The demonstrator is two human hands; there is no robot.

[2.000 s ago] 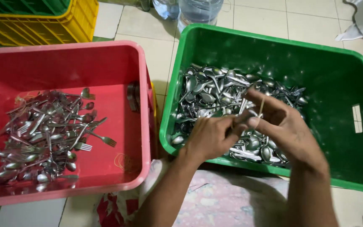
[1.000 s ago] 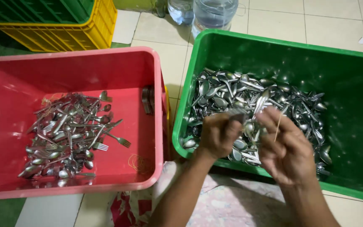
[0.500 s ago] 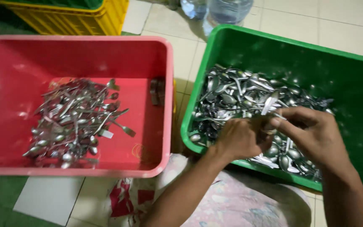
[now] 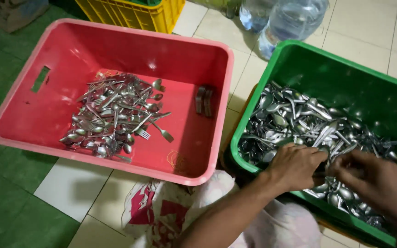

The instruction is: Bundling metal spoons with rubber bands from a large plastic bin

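Spoons point(image 4: 299, 124) heaped in a green crate point(image 4: 345, 69), where the left hand point(image 4: 295, 166) and right hand point(image 4: 373, 179) meet, fingers curled into the pile; what they grip is hidden. Alongside, a red crate point(image 4: 47, 133) holds forks and spoons point(image 4: 116, 115); water bottles point(image 4: 290, 20) are cut off above.

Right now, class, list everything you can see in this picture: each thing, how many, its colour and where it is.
red tub: one, left.
forks and spoons: a heap, silver, in red tub.
rubber bands: few, yellowish, red tub floor.
green tub: one, right.
spoons: a heap, silver, in green tub.
yellow crate: one, top.
water bottles: two, clear, top.
left hand: on spoons.
right hand: on spoons.
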